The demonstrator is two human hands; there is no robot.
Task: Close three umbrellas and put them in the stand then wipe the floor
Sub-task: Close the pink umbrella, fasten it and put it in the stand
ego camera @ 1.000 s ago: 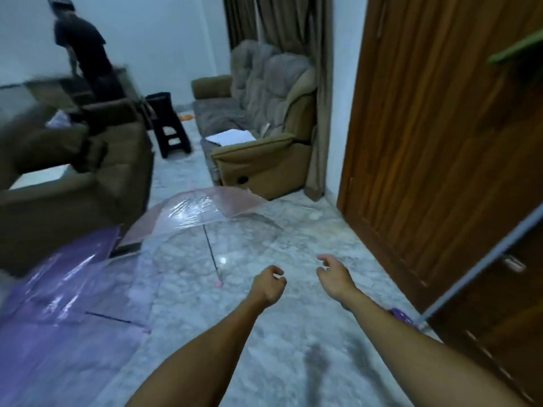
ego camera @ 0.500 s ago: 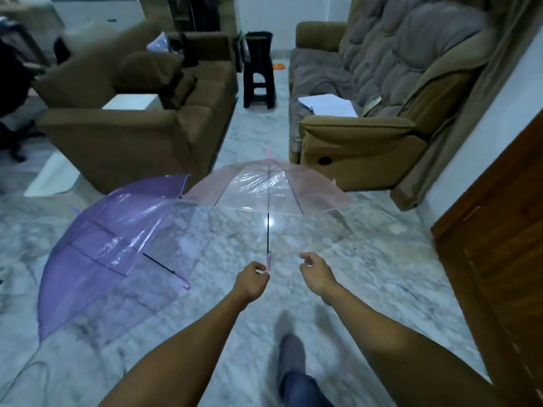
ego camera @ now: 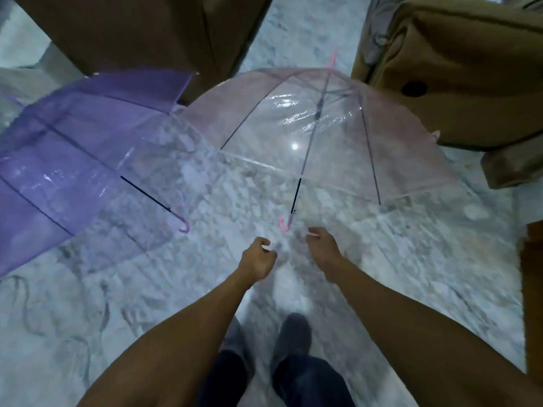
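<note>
Two open see-through umbrellas lie on the marble floor (ego camera: 426, 259). The pink umbrella (ego camera: 329, 118) is straight ahead, its hooked pink handle (ego camera: 285, 224) pointing toward me. The purple umbrella (ego camera: 73, 148) lies to its left, with its own hooked handle (ego camera: 184, 226) on the floor. My left hand (ego camera: 258, 259) hovers just below and left of the pink handle, fingers curled and holding nothing. My right hand (ego camera: 321, 248) is just right of that handle, fingers loosely bent, empty. Neither hand touches the handle. No third umbrella or stand is in view.
A brown armchair (ego camera: 147, 27) stands behind the purple umbrella. A tan sofa (ego camera: 458, 69) stands at the upper right, close to the pink canopy. My two feet (ego camera: 293, 333) are on the floor below my hands. A wooden door edge (ego camera: 533, 289) is at the right.
I have stepped closer and tilted my head down, so the umbrellas look larger and the room beyond is cut off. Both hands have stayed near the pink handle, still empty.
</note>
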